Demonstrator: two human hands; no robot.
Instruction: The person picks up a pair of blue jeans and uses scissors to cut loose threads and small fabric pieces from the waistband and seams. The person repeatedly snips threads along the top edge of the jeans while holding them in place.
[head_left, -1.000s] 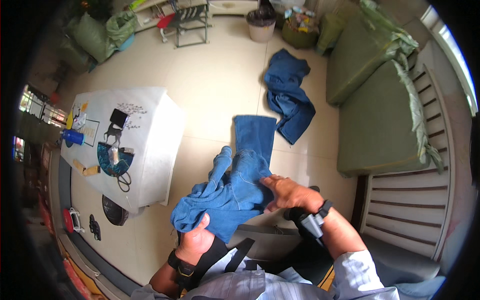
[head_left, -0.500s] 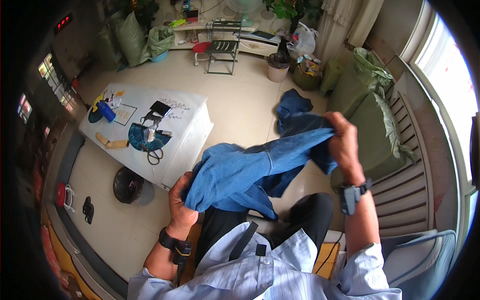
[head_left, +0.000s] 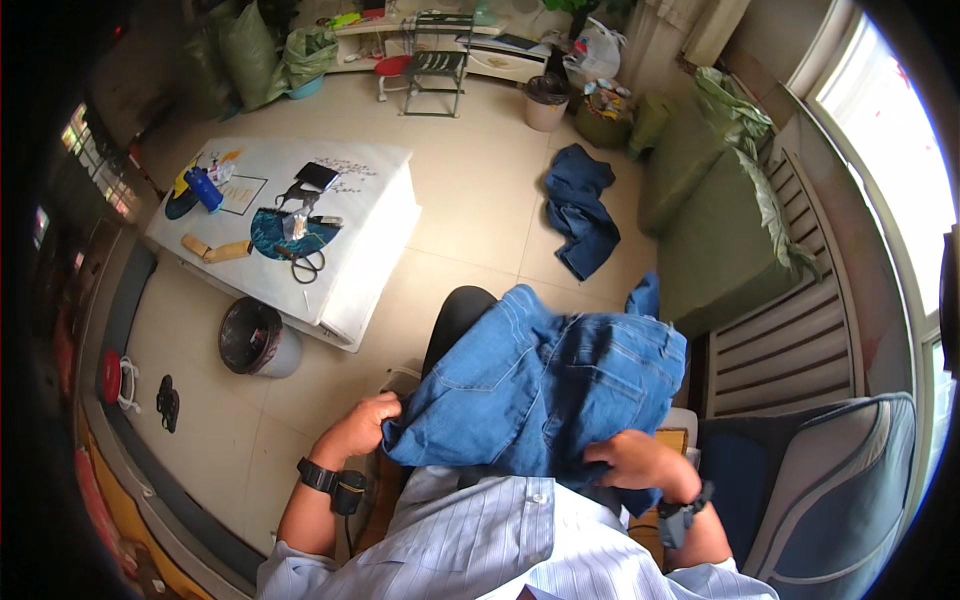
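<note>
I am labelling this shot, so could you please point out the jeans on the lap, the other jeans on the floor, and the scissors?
jeans on the lap (head_left: 545,385): head view, on the seat panel.
jeans on the floor (head_left: 580,210): head view, mid-heap.
scissors (head_left: 310,265): head view, on the handles.

The blue denim jeans (head_left: 545,385) look like thick matt cloth with stitched seams. The pale tiled floor (head_left: 470,215) is smooth and faintly glossy; the striped shirt (head_left: 500,540) is thin woven cloth

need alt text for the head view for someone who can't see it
A seated person holds blue jeans spread over their lap, the left hand gripping one edge and the right hand the other. Another blue garment lies on the tiled floor ahead, near a white table.
</note>
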